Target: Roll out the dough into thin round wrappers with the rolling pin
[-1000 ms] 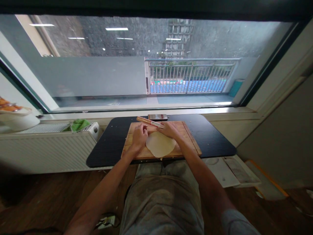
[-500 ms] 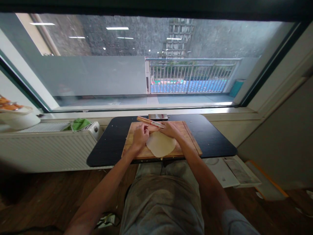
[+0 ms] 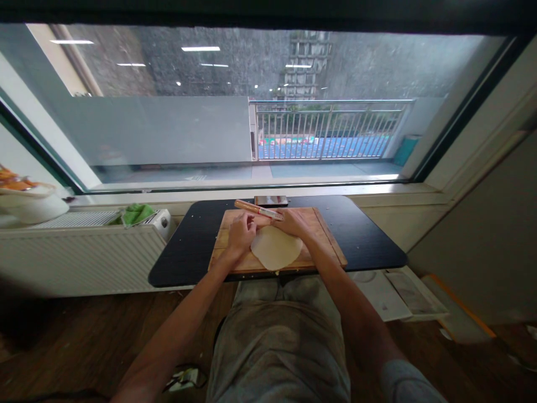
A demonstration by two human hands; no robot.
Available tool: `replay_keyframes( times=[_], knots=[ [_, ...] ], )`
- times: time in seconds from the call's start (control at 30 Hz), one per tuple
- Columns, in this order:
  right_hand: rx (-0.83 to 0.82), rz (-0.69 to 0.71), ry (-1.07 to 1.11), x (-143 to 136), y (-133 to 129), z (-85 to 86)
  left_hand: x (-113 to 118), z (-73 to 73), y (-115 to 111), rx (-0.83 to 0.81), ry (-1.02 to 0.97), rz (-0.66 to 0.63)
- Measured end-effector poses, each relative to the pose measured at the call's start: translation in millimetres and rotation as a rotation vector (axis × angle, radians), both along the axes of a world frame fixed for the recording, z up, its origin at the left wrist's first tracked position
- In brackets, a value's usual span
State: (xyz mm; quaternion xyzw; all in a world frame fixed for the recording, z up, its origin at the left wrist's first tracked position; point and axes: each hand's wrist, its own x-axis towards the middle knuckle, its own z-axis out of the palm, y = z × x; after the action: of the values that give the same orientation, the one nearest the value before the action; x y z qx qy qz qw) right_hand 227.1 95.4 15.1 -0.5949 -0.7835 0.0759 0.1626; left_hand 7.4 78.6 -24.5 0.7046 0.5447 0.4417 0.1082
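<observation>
A round, flat sheet of pale dough (image 3: 277,249) lies on a wooden cutting board (image 3: 329,246). My left hand (image 3: 241,234) rests at the upper left edge of the dough, fingers curled inward; whatever is under its fingertips is hidden. At the far edge of the dough is my right hand (image 3: 292,223), its fingers bent and pointing left, with their tips out of sight. A slim wooden stick with red print, like a rolling pin (image 3: 257,209), slants across the board's far edge. Its right end meets my right hand's fingers; whether they grip it I cannot tell.
The board sits on a black table (image 3: 364,246) below a large window. A flat rectangular object (image 3: 271,200) lies at the table's back edge. Leftward, a green cloth (image 3: 137,213) rests on a white radiator (image 3: 96,254). Small crumbs dot the tabletop.
</observation>
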Motion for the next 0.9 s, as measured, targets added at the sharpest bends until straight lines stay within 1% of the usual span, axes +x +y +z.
replay_keyframes(
  times=[0.13, 0.3, 0.4, 0.5, 0.73, 0.9],
  knots=[
    [-0.004, 0.006, 0.025, -0.5, 0.5, 2.1, -0.9, 0.0, 0.6, 0.007, 0.080, -0.019],
    [0.012, 0.032, 0.024, 1.4, 0.3, 3.0, 0.6, 3.5, -3.0, -0.032, 0.323, -0.167],
    [0.038, 0.028, 0.040, 2.1, -0.7, 2.4, 2.6, 4.6, -5.7, -0.048, 0.401, -0.209],
    [0.023, 0.012, 0.047, 1.3, -1.8, 3.2, 4.2, 3.9, -6.6, -0.055, 0.440, -0.221],
    [-0.010, -0.025, 0.026, -3.3, -7.0, 10.0, 5.3, 1.6, -4.4, -0.070, 0.447, -0.229],
    [-0.010, -0.025, 0.019, -2.8, -3.7, 9.2, 4.4, -0.4, -1.9, -0.084, 0.466, -0.234]
  ],
)
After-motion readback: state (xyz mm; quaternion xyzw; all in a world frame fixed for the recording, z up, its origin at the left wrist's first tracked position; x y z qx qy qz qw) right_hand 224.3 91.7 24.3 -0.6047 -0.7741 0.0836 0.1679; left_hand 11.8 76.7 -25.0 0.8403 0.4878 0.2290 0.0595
